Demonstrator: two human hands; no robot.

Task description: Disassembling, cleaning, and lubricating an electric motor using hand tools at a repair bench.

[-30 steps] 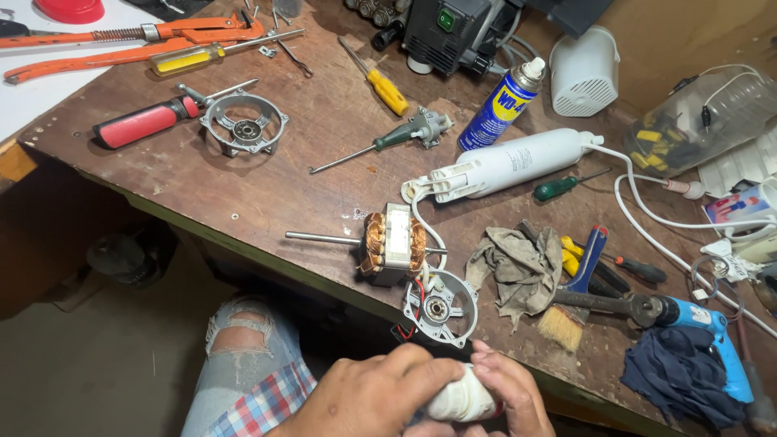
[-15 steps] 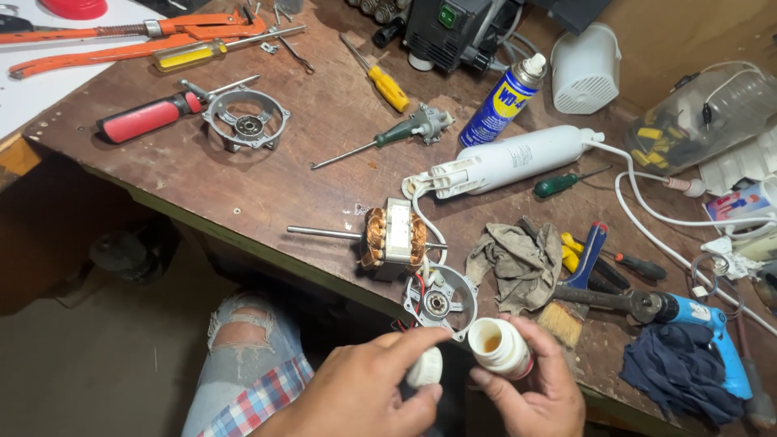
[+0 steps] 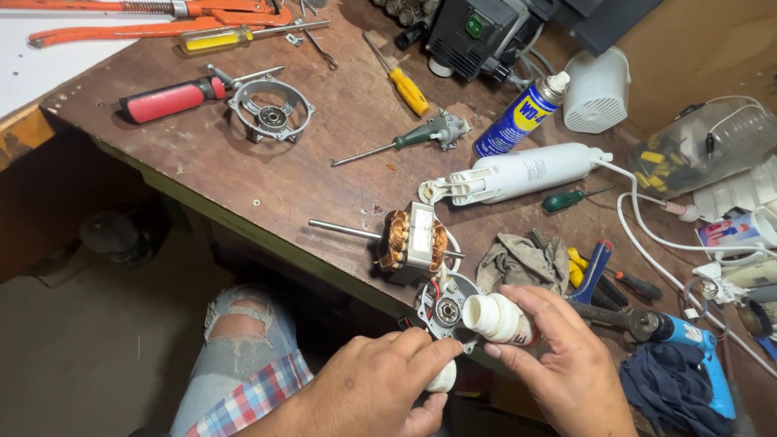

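Tilted since a moment earlier, the open bottle lay in the right hand, mouth toward the motor plate at the bench edge. Left hand pinched its cap. Likely the bearing-greasing step; next called for steady aim.

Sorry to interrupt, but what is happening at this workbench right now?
A person at a cluttered wooden workbench has a small white bottle in the right hand, tipped with its open mouth toward a round metal motor end plate. The left hand holds the white cap. Just behind the plate lies a motor core with copper windings, with a grey rag beside it.
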